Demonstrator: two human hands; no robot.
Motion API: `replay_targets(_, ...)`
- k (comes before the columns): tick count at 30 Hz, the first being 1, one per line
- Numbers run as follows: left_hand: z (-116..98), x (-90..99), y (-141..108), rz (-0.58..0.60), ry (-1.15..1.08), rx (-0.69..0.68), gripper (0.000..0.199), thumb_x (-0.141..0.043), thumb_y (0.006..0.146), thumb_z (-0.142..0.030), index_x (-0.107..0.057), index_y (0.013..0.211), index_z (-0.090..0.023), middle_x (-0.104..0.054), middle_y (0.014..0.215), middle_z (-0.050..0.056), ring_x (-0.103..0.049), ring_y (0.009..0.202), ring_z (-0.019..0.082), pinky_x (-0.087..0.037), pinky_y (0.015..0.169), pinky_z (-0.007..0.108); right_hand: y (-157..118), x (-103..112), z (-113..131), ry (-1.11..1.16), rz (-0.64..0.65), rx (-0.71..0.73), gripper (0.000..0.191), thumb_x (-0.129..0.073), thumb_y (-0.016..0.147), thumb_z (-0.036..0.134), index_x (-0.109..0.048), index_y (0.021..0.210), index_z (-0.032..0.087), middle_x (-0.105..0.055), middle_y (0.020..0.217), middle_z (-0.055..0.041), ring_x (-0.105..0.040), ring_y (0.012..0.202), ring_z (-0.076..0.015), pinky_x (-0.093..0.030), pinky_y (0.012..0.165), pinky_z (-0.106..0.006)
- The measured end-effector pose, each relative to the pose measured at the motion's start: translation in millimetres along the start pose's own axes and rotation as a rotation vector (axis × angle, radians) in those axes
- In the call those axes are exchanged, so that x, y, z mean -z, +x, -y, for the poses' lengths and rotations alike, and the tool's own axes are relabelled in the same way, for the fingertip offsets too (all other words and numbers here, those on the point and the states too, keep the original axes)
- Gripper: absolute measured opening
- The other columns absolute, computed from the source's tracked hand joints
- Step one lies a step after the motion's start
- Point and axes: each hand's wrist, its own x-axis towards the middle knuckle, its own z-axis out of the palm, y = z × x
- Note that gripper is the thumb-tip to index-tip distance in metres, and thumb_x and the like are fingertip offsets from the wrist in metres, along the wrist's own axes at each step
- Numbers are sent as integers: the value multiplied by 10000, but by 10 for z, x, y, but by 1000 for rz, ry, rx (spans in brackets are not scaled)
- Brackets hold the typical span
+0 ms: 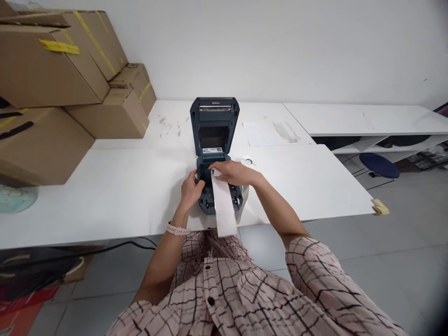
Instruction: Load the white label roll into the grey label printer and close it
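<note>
A dark blue-grey label printer (214, 126) stands near the table's front edge with its lid raised. My left hand (191, 190) grips the left side of its base, the thumb over the rim and the fingers along the outer wall. Inside the open bay, my right hand (233, 172) is closed around a small roll of white label paper (213, 172). From the roll, a paper strip (224, 210) runs over the printer's front and hangs past the table edge. My right hand hides part of the roll and the bay.
Behind the right wrist lies a white roll (248, 161) on the white table (297, 186). Cardboard boxes (115, 112) are stacked at left. A yellowish pad (380, 206) covers the table's right corner; a blue stool (379, 165) stands beyond. A black cable (115, 247) hangs below the table.
</note>
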Motion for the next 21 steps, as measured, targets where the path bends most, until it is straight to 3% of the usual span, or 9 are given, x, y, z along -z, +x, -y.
replay_targets(3,38,-31,10,4,-49,-3,580,-551,823,-269,-594,1389,-148,-611,796,20,-582,738,195,-454,703,310,281,-252,0,-213,107,-75,373,-577,941,157,-619,1311,180,-748,1212,-130,-706,1039,-307,-490,947,-454)
replay_targets(5,64,-57,15,-21,-80,-15,570,-564,814,-261,-604,1370,-141,-628,846,38,-599,785,201,-482,755,324,254,-377,-2,-256,63,-87,364,-588,955,170,-628,1317,160,-750,1187,-144,-705,1031,-309,-499,947,-467)
replay_targets(9,89,-108,6,-64,-228,-29,527,-597,793,-237,-602,1312,-141,-635,1224,136,-623,1099,249,-510,937,368,-118,-542,99,-240,-192,3,328,-528,1032,226,-652,1332,180,-716,1277,-143,-650,1150,-310,-540,969,-501)
replay_targets(13,61,-130,-26,78,-532,64,619,-660,811,-294,-494,1399,-198,-574,1427,147,-582,1280,290,-516,1003,404,-521,-753,307,-242,-316,22,353,-455,1058,176,-678,1332,172,-717,1331,-135,-640,1201,-307,-576,991,-519)
replay_targets(16,31,-129,-43,136,-661,96,723,-723,783,-315,-446,1445,-230,-544,1488,135,-580,1310,293,-509,1043,415,-707,-887,430,-249,-369,-2,400,-446,1046,125,-661,1377,185,-671,1428,-120,-620,1305,-300,-549,1089,-538)
replay_targets(21,0,-111,-37,143,-713,112,749,-749,761,-303,-463,1449,-224,-537,1517,132,-558,1357,289,-473,1112,427,-819,-947,491,-160,-347,-26,431,-459,1035,104,-631,1419,199,-605,1508,-107,-582,1403,-267,-495,1182,-512)
